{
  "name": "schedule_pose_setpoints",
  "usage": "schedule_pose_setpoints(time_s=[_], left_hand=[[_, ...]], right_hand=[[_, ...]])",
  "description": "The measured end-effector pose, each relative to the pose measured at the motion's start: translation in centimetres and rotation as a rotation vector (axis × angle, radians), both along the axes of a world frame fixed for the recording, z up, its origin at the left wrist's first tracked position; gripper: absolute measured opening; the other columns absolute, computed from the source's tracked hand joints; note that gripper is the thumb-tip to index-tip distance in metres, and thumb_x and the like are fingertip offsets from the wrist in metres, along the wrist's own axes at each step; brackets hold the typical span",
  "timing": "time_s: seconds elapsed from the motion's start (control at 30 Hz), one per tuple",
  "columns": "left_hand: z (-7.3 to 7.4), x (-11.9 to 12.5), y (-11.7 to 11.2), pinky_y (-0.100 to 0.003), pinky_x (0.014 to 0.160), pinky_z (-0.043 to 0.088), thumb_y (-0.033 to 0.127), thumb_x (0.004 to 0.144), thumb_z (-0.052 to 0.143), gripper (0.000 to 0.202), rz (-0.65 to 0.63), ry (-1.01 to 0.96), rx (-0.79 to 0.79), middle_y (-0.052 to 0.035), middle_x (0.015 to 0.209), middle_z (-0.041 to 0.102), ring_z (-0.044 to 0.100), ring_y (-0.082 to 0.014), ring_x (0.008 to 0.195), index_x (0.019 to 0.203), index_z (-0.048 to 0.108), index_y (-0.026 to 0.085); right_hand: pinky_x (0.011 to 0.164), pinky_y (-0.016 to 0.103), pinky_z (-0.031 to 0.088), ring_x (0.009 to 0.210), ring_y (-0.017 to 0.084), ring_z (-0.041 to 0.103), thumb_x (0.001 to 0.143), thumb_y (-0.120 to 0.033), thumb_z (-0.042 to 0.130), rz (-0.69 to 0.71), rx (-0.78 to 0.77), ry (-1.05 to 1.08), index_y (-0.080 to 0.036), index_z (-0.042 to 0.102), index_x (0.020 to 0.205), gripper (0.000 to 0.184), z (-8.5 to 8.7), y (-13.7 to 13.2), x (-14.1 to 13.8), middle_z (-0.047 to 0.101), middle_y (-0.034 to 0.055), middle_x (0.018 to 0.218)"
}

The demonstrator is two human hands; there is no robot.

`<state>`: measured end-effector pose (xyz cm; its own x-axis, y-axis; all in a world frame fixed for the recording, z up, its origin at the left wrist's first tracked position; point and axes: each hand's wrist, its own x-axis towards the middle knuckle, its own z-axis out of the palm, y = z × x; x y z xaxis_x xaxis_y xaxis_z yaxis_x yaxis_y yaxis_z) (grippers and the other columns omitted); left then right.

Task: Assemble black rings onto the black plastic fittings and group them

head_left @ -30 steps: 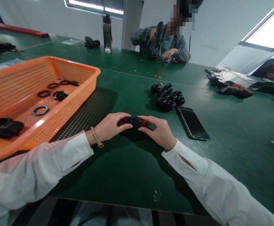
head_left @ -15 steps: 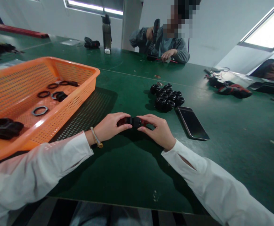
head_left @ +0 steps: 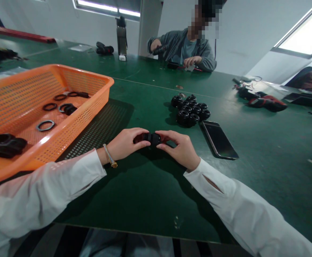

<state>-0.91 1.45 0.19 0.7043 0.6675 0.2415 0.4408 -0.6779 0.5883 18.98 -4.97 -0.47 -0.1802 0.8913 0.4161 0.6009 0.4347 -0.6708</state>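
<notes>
A black cable gland (head_left: 154, 139) is held a little above the green table, between my two hands. The thumb and fingers of my left hand (head_left: 129, 142) pinch its left end. Its right end sits between the thumb and fingers of my right hand (head_left: 177, 145). Fingertips cover parts of both ends. Beyond my right hand, several similar black glands (head_left: 190, 110) stand in a tight cluster. Left of my left hand, an orange basket (head_left: 85, 119) holds black rings (head_left: 49, 107), a metal hex locknut (head_left: 45, 125) and larger black fittings (head_left: 8, 145).
A phone (head_left: 219, 140) lies right of the gland cluster. Across the green table (head_left: 150, 200), a co-worker (head_left: 182, 50) holds a dark power tool (head_left: 160, 49). A bottle (head_left: 122, 39) stands at the back, and a red-black tool (head_left: 268, 102) lies far right.
My hands and the gland stay nearly in place; the right fingers shift very slightly. Across the table, the co-worker's tool has swung down and left from upright to nearly level.
</notes>
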Motion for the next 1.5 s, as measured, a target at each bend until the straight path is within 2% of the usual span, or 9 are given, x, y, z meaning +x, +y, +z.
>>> schedule_pose_setpoints(time_s=[0.2,0.33,0.63,0.73,0.83,1.5], left_hand=[[-0.03,0.01,-0.06,-0.027,0.069,0.048,0.036,0.082,0.056,0.034,0.001,0.005,0.005,-0.0080,0.094,0.069,0.062,-0.0177,0.076,0.105,0.063,0.011],[-0.04,0.05,-0.07,-0.027,0.068,0.048,0.037,0.083,0.055,0.036,-0.004,0.015,0.002,-0.0079,0.092,0.069,0.061,-0.0170,0.073,0.106,0.063,0.011],[0.14,0.07,-0.01,-0.029,0.071,0.049,0.038,0.083,0.054,0.038,0.006,0.026,-0.017,-0.0091,0.098,0.069,0.063,-0.0194,0.080,0.108,0.062,0.011],[0.19,0.06,-0.05,-0.028,0.071,0.049,0.038,0.083,0.054,0.037,0.006,0.024,-0.018,-0.0089,0.098,0.069,0.063,-0.0192,0.080,0.107,0.062,0.011],[0.16,0.05,-0.05,-0.028,0.070,0.049,0.038,0.083,0.054,0.036,0.007,0.023,-0.007,-0.0079,0.096,0.070,0.063,-0.0184,0.078,0.106,0.063,0.012],[0.00,0.01,0.00,-0.027,0.068,0.048,0.038,0.083,0.055,0.035,0.000,0.012,0.006,-0.0071,0.094,0.069,0.062,-0.0174,0.076,0.106,0.063,0.013]], right_hand=[[0.072,0.031,0.054,0.073,0.016,0.064,0.077,-0.026,0.065,0.016,0.028,-0.036,-0.021,0.067,0.107,0.031,0.15,-0.04,0.13,0.070,0.0039,0.085],[0.071,0.030,0.053,0.071,0.015,0.063,0.074,-0.022,0.067,0.031,0.043,-0.048,-0.021,0.067,0.107,0.033,0.10,-0.03,0.19,0.070,0.0025,0.084],[0.074,0.031,0.054,0.073,0.015,0.064,0.073,-0.017,0.066,-0.020,0.048,-0.042,-0.024,0.064,0.110,0.038,-0.07,0.02,0.03,0.069,0.0005,0.084],[0.072,0.030,0.055,0.072,0.014,0.064,0.072,-0.016,0.066,-0.015,0.061,-0.025,-0.023,0.066,0.104,0.033,-0.04,-0.03,-0.05,0.070,0.0008,0.085],[0.072,0.030,0.055,0.071,0.015,0.064,0.072,-0.016,0.067,-0.018,0.060,-0.048,-0.023,0.067,0.099,0.028,0.09,-0.09,-0.08,0.070,0.0007,0.085],[0.073,0.031,0.054,0.072,0.016,0.065,0.074,-0.022,0.067,-0.009,0.015,-0.042,-0.024,0.067,0.104,0.030,-0.02,0.00,0.09,0.071,0.0015,0.084]])
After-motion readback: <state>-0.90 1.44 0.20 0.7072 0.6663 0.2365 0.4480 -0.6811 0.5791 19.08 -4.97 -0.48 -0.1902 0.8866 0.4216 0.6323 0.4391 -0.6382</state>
